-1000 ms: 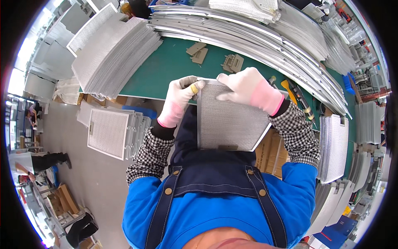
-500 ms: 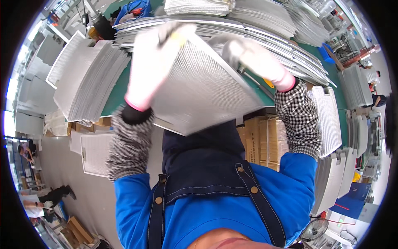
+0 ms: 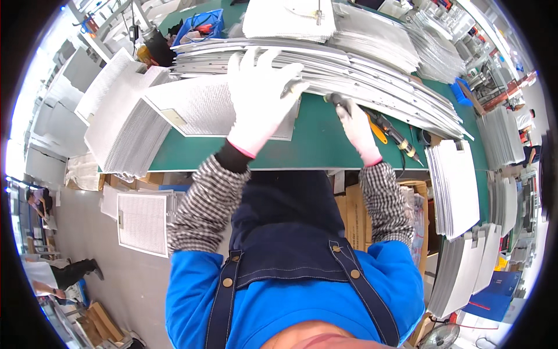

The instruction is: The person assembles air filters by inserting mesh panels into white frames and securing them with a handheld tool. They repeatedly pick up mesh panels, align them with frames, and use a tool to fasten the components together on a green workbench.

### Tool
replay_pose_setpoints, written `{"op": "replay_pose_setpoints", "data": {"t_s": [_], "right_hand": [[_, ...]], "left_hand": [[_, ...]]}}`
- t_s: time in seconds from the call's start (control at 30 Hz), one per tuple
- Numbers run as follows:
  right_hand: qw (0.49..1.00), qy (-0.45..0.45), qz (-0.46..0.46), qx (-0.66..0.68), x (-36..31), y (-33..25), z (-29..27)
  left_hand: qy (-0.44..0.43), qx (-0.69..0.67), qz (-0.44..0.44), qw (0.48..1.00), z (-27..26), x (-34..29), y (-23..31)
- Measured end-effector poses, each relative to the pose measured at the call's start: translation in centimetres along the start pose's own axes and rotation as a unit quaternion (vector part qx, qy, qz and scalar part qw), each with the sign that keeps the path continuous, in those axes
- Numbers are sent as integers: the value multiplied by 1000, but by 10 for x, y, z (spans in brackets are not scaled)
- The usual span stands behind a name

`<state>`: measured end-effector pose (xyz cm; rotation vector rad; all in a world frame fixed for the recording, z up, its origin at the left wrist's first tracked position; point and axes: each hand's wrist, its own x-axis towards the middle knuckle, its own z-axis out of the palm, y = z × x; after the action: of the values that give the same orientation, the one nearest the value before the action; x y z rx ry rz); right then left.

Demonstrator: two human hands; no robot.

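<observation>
My left hand, in a white glove, is over a flat silver mesh panel on the green table. Its fingers are spread and cover part of the panel. A small tan patch shows at the panel's left corner. My right hand, also gloved, is closed around a short dark tool whose kind I cannot make out. Just right of this hand lie a black power screwdriver and a yellow-handled tool.
Long stacked metal strips run across the table's back. Mesh panel stacks stand at left and right. A blue basket sits at the far left. Cardboard boxes are below the table. Another person is at lower left.
The mesh panel was raised and tilted in front of me; now it lies at the left on the table. My left hand has opened out over it. My right hand has come nearer to me.
</observation>
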<state>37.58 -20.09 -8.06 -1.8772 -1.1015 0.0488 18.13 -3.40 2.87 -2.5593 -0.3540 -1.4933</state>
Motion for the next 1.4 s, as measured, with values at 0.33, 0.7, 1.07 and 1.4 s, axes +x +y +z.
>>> {"op": "replay_pose_setpoints", "data": {"t_s": [0.33,0.7,1.07,1.4], "right_hand": [[953,-48,62,293,-5,-136,-1],[750,-130,-536,-367,80,-179,-79],[890,-131,-362,-242,68,-103,-73],[805,-1,-500,-318,76,-155,-83]], "left_hand": [[9,12,-89,996,8,-17,3],[8,-17,-75,997,11,-16,-3],[27,-48,-56,997,14,-19,-6],[34,-16,-50,998,16,-22,-2]]}}
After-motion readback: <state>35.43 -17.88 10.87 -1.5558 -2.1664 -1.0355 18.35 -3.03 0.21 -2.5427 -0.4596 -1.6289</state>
